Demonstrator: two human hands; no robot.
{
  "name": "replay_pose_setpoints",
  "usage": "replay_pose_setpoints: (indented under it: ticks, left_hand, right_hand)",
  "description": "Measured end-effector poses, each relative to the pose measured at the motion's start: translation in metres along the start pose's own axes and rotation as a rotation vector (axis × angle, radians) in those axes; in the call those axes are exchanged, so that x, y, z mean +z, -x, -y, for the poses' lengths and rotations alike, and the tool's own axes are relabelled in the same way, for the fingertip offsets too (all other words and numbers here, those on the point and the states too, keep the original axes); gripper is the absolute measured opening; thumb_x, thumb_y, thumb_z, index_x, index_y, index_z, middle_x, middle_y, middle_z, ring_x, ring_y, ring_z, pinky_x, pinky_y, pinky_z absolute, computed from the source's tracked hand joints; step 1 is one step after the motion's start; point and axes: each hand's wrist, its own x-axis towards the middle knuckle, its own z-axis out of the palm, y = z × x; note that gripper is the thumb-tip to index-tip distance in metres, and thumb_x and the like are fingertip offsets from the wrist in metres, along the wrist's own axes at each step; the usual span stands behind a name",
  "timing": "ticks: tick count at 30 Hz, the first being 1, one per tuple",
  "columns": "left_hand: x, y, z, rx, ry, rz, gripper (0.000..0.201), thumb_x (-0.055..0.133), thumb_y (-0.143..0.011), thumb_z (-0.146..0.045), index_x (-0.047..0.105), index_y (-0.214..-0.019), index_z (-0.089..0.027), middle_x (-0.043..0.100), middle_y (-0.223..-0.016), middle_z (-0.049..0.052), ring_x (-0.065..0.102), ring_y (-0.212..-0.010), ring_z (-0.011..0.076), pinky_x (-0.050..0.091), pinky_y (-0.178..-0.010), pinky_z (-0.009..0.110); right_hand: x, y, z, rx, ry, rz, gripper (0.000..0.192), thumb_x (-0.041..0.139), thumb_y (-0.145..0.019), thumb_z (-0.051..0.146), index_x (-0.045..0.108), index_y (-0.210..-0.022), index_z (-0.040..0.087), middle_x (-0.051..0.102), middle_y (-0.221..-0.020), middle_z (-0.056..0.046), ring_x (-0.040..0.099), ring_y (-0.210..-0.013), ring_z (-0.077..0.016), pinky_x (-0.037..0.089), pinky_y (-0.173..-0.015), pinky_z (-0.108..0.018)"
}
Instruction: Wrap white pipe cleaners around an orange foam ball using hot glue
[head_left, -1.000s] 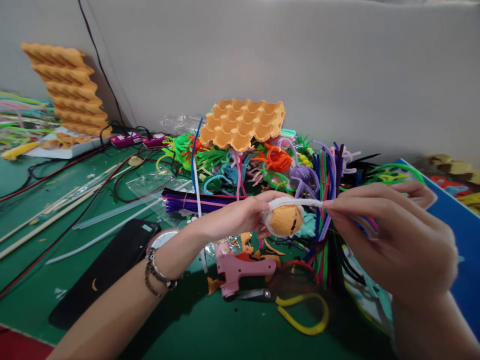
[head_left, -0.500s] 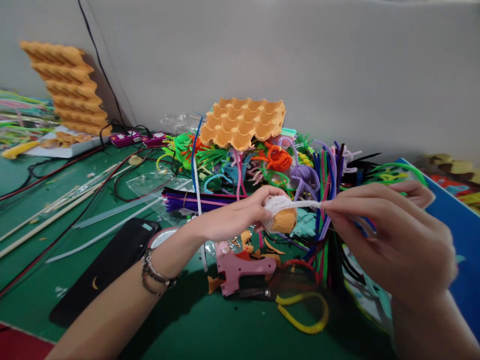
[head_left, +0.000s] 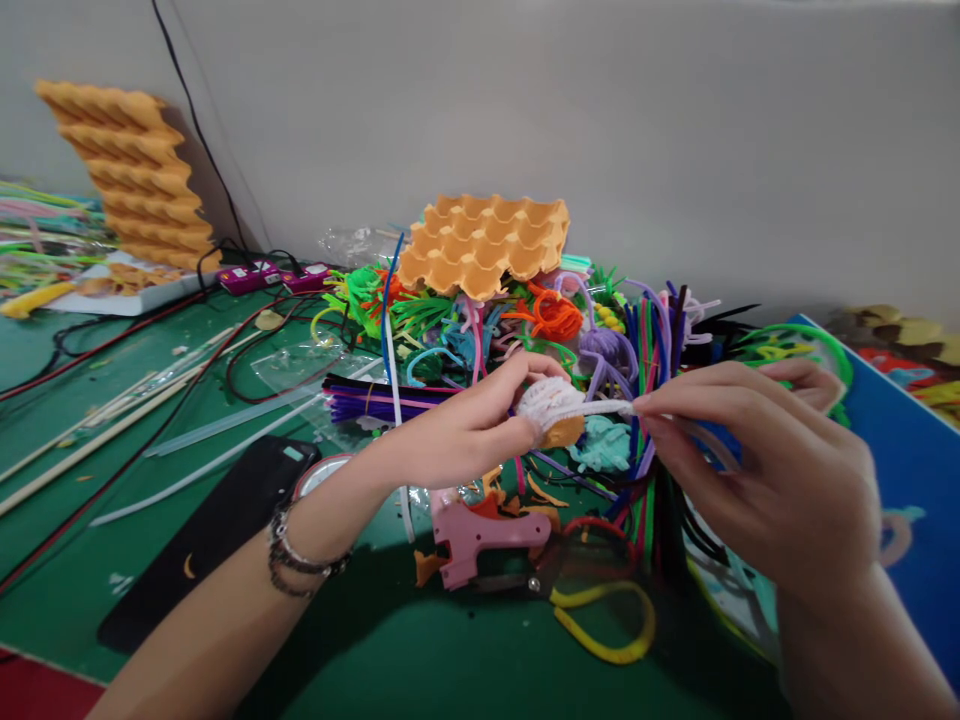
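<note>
**Q:** Changes since a second ago, anything?

**A:** Yeah, small stuff. Your left hand has rolled the orange ball over, so way less orange shows now and the white pipe cleaner wrap covers most of the top. The dark marks you could see on the ball earlier are turned out of view. Both hands drifted a bit left too.

**Q:** How's your grip on each side?

**A:** Left one is curled closed around the ball, up above the pink glue gun and in front of the pipe cleaner pile. Your right hand pinches the free end of the white pipe cleaner, thumb and forefinger tight, pulled out straight.

**Q:** Any labels or writing?

**A:** Nothing readable. The black phone on the green worktop only shows a little crescent mark.
</note>
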Motion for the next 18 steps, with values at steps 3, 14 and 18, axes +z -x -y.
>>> replay_pose_setpoints:
  ticks: [3,14,18]
  left_hand:
    - [0.0006,0.0006,0.0004,0.004,-0.031,-0.001,0.032,0.038,-0.079,-0.020,0.034,-0.111,-0.020,0.044,-0.096,0.004,0.045,-0.086,0.0162,0.039,-0.067,0.026]
    - [0.0012,-0.0013,0.0007,0.088,-0.090,-0.056,0.035,0.041,-0.071,-0.012,0.037,-0.106,-0.018,0.044,-0.087,0.002,0.044,-0.075,0.0140,0.038,-0.064,0.026]
    - [0.0014,-0.0014,0.0017,0.112,-0.099,-0.059,0.036,0.044,-0.070,-0.012,0.038,-0.104,-0.019,0.045,-0.087,0.001,0.044,-0.077,0.0146,0.039,-0.067,0.027]
  right_hand:
    - [0.0019,-0.0003,0.0002,0.011,-0.036,0.009,0.016,0.054,-0.080,0.009,0.053,-0.084,0.025,0.063,-0.074,0.002,0.059,-0.064,-0.0152,0.034,-0.070,-0.037]
    - [0.0045,-0.0024,0.0063,0.050,-0.285,0.027,0.011,0.054,-0.078,0.008,0.056,-0.083,0.018,0.056,-0.077,-0.002,0.055,-0.066,-0.0102,0.042,-0.051,-0.023]
    - [0.0045,-0.0036,0.0068,0.051,-0.276,0.025,0.009,0.058,-0.078,0.011,0.056,-0.079,0.020,0.057,-0.074,-0.001,0.054,-0.063,-0.0099,0.039,-0.045,-0.022]
